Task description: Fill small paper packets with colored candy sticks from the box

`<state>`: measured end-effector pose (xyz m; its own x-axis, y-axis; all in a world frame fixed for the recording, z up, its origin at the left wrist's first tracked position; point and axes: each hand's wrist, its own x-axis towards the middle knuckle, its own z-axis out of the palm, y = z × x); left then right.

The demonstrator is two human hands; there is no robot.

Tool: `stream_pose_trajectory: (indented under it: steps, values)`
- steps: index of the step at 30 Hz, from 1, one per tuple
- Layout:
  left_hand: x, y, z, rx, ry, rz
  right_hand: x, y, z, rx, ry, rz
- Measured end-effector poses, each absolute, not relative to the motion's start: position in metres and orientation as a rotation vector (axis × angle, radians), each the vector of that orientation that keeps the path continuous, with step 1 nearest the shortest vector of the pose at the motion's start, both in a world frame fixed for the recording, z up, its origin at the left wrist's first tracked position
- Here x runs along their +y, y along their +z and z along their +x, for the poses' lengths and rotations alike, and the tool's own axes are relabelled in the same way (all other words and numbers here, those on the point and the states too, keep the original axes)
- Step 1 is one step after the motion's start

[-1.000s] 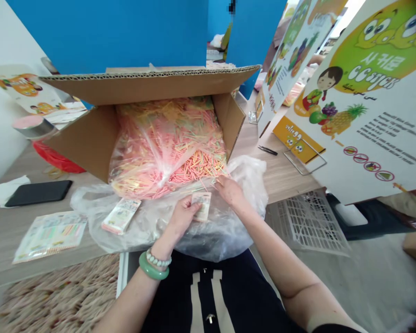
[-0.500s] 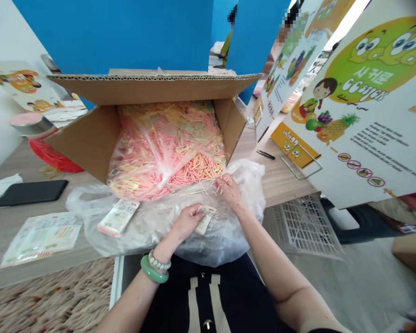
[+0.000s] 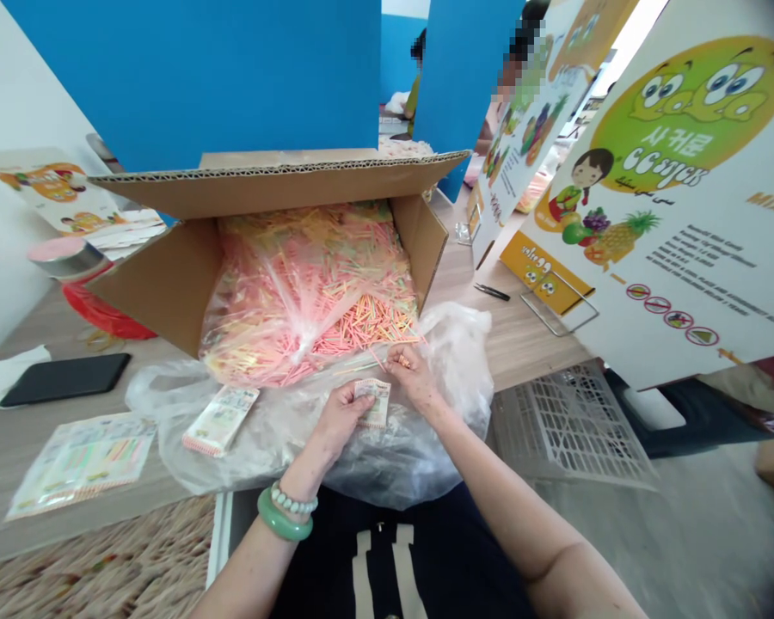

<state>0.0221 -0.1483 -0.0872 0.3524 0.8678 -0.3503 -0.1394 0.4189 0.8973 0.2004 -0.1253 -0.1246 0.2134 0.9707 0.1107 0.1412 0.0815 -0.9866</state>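
Note:
Between thumb and fingers, my left hand [image 3: 340, 419] holds a small printed packet [image 3: 372, 402]. Just right of it, my right hand [image 3: 413, 375] is closed on a few thin candy sticks near the packet's top edge. Behind both hands, an open cardboard box [image 3: 148, 292] lies with its mouth toward me. Many pink, yellow and green sticks [image 3: 367, 318] fill it inside clear plastic. A crumpled clear bag [image 3: 455, 344] spreads under my hands. To the left, a stack of printed packets [image 3: 221, 419] rests on that bag.
A black phone [image 3: 68, 379] and a flat sheet of packets [image 3: 83, 460] lie on the left of the table [image 3: 535, 340]. Tweezers [image 3: 492, 292], a wire stand [image 3: 558, 303] and large printed boxes [image 3: 697, 206] are at the right, with a white crate [image 3: 574, 421] below. People are partly visible behind.
My right hand has moved slightly left, closer to the packet, with its fingers curled more around the sticks. The packet in my left hand is more upright. The view has shifted a little.

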Motion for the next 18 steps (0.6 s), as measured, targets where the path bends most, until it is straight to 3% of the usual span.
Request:
stream_pose_trajectory:
  steps: [10, 18]
  values:
    - [-0.142, -0.076, 0.025, 0.999, 0.881, 0.918, -0.127, -0.121, 0.202, -1.324, 0.844, -1.391]
    - [-0.137, -0.079, 0.027, 1.024, 0.865, 0.850, -0.119, -0.088, 0.201, -0.829, 1.107, -1.209]
